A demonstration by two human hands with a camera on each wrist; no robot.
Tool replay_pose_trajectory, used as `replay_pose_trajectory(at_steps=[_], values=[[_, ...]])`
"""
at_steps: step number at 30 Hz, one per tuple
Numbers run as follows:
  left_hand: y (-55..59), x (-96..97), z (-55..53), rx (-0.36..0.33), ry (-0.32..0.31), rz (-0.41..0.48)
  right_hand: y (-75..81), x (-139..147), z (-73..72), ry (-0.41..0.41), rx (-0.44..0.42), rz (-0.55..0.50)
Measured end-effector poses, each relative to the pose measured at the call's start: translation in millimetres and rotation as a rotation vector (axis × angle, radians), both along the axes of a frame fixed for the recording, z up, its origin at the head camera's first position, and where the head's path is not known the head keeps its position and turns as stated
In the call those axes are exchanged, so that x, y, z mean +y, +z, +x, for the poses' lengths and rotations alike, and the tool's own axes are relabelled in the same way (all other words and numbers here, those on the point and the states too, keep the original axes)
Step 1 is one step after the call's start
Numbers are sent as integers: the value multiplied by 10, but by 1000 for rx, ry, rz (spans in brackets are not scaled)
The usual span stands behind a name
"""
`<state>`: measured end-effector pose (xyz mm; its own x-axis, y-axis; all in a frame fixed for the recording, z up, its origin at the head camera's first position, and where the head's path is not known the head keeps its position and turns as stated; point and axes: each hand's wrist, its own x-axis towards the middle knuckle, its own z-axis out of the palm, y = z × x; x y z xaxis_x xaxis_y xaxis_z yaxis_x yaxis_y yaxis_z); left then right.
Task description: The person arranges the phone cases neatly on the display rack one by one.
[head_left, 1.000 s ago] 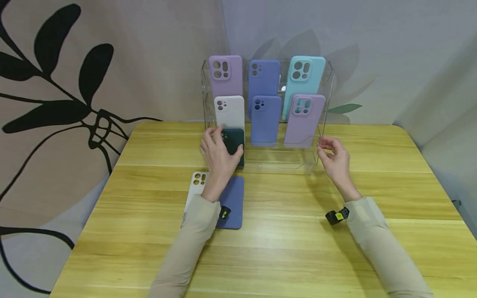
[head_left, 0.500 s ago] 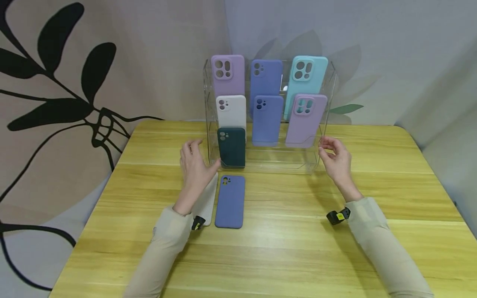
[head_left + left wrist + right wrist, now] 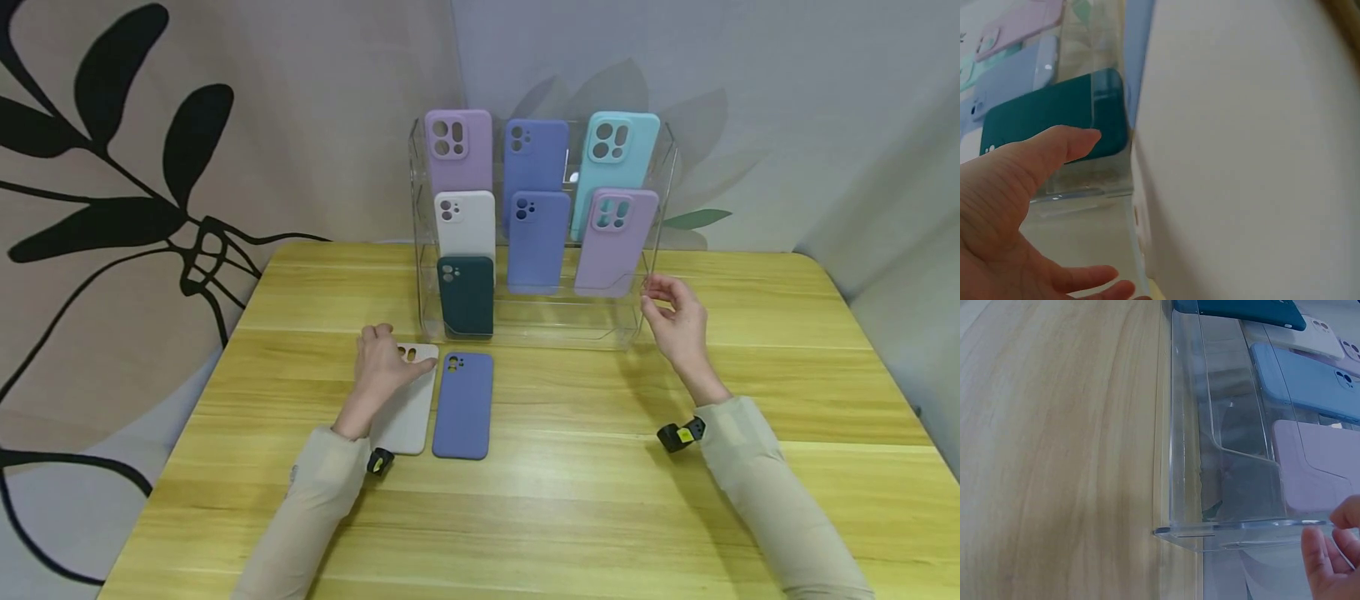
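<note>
My left hand (image 3: 381,367) hovers over the upper end of a white phone case (image 3: 408,417) lying on the table, thumb and fingers spread around it. The case looms large in the left wrist view, where the thumb overlaps a dark green phone case (image 3: 1041,115). That green case (image 3: 467,300) leans in the lowest tier of a clear acrylic display stand (image 3: 562,340), at its left end. With thumb and fingertips, my right hand (image 3: 677,325) pinches the stand's right side edge. Beside the white case lies a blue-purple phone case (image 3: 462,412).
Two upper tiers hold a lilac case (image 3: 459,171), a white case (image 3: 465,229), blue cases, a turquoise case (image 3: 615,167) and another lilac case (image 3: 613,246). A wall stands close behind the wooden table (image 3: 585,500).
My left hand has let go of the dark green case, leaving it in the stand's lowest tier, and has come down and left over the white case. The right hand stays at the stand.
</note>
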<state>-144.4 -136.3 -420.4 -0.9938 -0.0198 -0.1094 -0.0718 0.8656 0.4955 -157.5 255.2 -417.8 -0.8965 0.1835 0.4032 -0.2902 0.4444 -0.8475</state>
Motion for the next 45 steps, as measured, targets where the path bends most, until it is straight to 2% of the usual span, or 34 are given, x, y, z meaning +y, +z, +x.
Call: replay_pose_trajectory(at_steps=[5,9,17,23,34,45], values=[[-49,-25,-6,-75,-9,-57,8,-1,1,-3,-7,-4],[-75,-29,-11,-108,-15,-89,38,-16,14,-3,-23,-16],[-79,2,-10,-160,-7,-95,288,-158,153,-6,-38,-8],[-91,23,-15,-174,8,-86,332,-188,179,-7,-38,1],[-101,2,34,-117,14,-31,291,-168,155,-5,-25,-10],[-7,21,107,-57,9,8,306,-174,163,-2,-38,-14]])
